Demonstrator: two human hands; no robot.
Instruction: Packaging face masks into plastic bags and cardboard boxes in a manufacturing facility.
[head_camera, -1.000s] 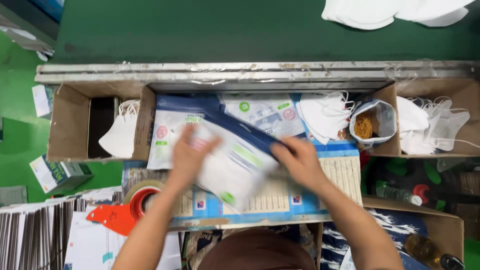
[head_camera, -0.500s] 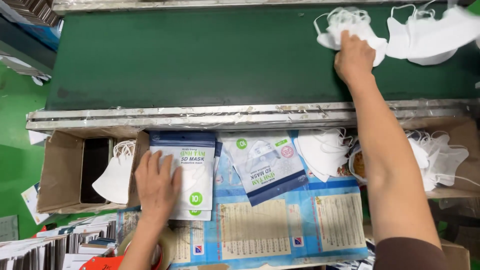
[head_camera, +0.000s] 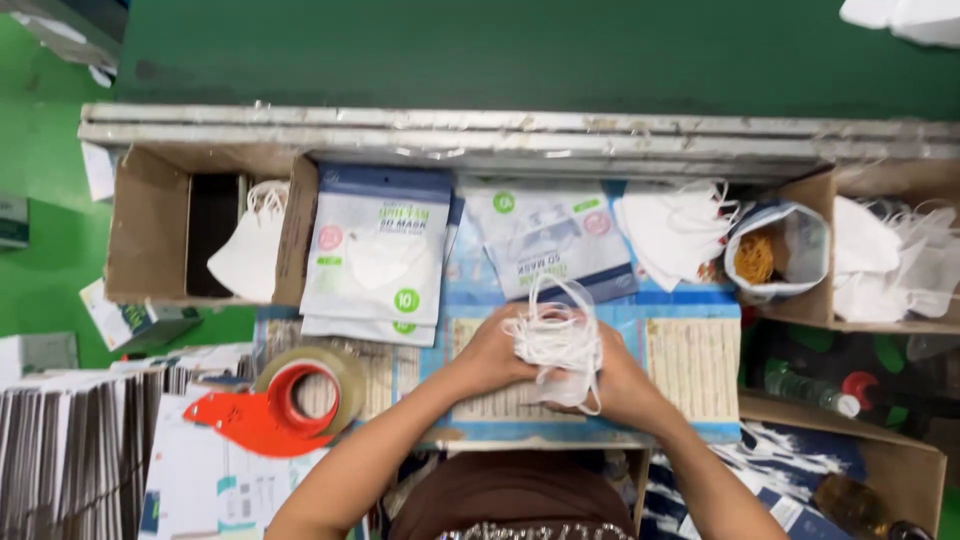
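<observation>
My left hand (head_camera: 492, 352) and my right hand (head_camera: 612, 378) are closed together around a bunch of white face masks (head_camera: 556, 340) with loose ear loops, held over the blue printed work surface (head_camera: 690, 310) in front of me. A stack of white and blue mask pouches (head_camera: 376, 255) lies to the left of my hands. Another clear pouch (head_camera: 555, 240) lies just beyond them. A loose pile of white masks (head_camera: 668, 232) sits to the right of that pouch.
A red tape dispenser (head_camera: 285, 405) sits at the lower left beside stacked flat cartons (head_camera: 70, 455). A cardboard box (head_camera: 150, 235) on the left holds one mask (head_camera: 248, 255). A bag of rubber bands (head_camera: 775, 252) and a box of masks (head_camera: 890, 260) stand right. A green conveyor belt (head_camera: 500, 50) runs beyond a metal rail.
My right hand came back from the belt with masks. My left hand left the pouch stack, and both hands now hold the bunch of masks together.
</observation>
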